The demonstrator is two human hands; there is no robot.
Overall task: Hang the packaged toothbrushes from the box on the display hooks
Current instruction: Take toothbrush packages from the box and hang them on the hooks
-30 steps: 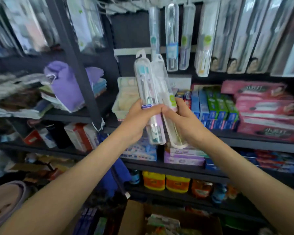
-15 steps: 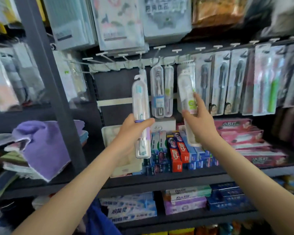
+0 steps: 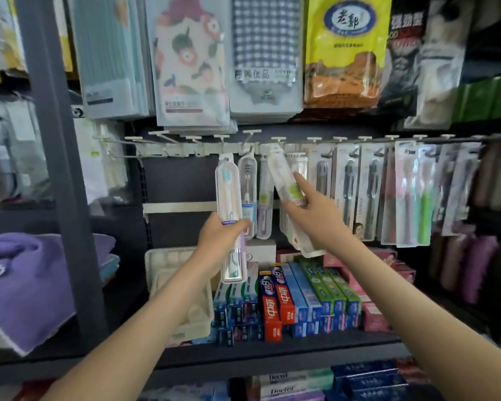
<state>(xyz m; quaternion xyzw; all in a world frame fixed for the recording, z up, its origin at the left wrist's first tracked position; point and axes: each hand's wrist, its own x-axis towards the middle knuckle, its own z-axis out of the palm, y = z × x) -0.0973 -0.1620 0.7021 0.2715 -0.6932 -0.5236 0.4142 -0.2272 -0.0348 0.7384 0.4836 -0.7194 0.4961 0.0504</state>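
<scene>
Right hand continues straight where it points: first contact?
Probably the hook rail: the right hand points up-left, and the tilted toothbrush pack it holds tops out near a hook. Depth is unclear.

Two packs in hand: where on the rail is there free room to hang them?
Free: the bare hooks left of the hanging packs, over the dark panel beside the grey post. Crowded: right of the right hand and its tilted pack, carded brushes hang edge to edge. The left hand holds its blue pack next to the free stretch.
</scene>
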